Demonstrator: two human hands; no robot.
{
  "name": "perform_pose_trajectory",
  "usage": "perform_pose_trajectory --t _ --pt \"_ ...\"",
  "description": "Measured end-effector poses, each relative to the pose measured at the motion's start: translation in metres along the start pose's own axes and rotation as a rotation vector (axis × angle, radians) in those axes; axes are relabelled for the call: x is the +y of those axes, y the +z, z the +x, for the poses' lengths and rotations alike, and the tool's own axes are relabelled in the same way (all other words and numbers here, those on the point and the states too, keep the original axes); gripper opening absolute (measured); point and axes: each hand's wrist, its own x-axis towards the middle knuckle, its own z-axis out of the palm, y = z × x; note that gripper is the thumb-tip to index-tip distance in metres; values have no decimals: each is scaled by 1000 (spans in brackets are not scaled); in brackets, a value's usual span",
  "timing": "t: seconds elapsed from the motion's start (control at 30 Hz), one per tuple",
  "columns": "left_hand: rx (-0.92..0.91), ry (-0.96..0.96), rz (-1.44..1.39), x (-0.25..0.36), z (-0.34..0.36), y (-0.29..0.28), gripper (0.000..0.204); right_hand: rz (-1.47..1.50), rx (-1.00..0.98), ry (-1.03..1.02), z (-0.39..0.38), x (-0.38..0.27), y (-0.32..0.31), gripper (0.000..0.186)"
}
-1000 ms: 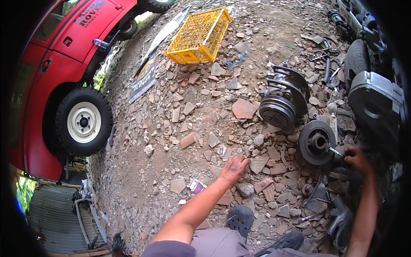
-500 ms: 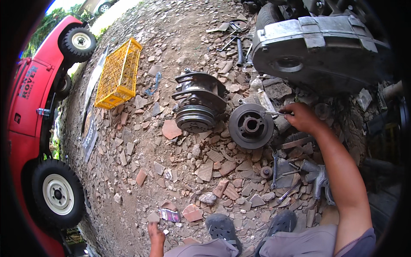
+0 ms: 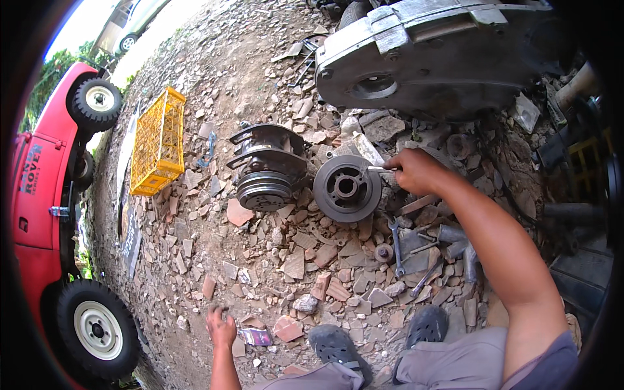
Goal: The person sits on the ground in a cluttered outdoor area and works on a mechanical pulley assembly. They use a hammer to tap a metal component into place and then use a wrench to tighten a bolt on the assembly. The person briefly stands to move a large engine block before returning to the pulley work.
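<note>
Left hand [image 3: 223,330] having swung aside, empty, right hand [image 3: 411,171] alone is gripping a rod [image 3: 379,169] at the pulley's [image 3: 346,199] two o'clock.

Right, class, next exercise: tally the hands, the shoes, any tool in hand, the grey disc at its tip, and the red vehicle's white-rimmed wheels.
Hands: 2, left hand and right hand
Shoes: 2, left shoe and right shoe
Slim metal tool: 1
Grey disc: 1
White-rimmed wheels on the red vehicle: 2
Total: 8

A head-worn fisheye looks down at stony ground [image 3: 220,229].
</note>
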Motion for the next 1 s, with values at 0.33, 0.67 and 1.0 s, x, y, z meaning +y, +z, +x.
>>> perform_pose_trajectory --t 0.33,0.67,1.0 --pt "-54 202 -465 192 162 -93 30 164 52 77 -54 -56 99 31" --pt "-177 -71 -373 184 146 6 32 303 226 263 -33 -32 56 33" --pt "-211 -67 -364 184 157 23 37 266 211 236 -33 -18 39 32"
